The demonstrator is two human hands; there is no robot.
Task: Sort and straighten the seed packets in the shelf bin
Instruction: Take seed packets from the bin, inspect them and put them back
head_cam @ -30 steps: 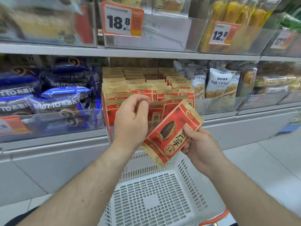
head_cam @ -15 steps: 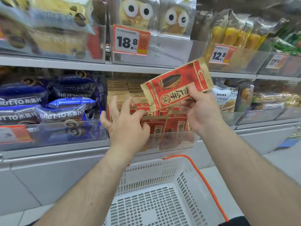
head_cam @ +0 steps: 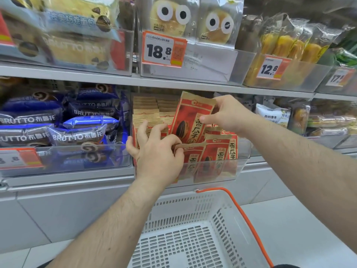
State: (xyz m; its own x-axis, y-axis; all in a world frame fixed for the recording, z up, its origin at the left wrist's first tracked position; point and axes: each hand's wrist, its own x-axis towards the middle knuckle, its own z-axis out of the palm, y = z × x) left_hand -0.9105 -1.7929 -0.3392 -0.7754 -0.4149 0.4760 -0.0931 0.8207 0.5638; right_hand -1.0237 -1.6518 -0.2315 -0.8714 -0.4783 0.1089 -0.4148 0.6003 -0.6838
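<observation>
Right hand [head_cam: 228,115] pinches one red seed packet [head_cam: 191,120] by its upper right edge, holding it upright over the rows in the clear shelf bin [head_cam: 239,167]. Left hand [head_cam: 156,151] has fingers curled on the top of a front packet [head_cam: 191,151] in the bin. Blue Brutto cake packs [head_cam: 77,134] sit in the next bin left, white basket [head_cam: 193,238] below.

Right hand [head_cam: 229,115] pinching an upright red seed packet [head_cam: 190,120] above the clear shelf bin [head_cam: 241,167], left hand [head_cam: 156,153] on the front packets [head_cam: 212,153].
</observation>
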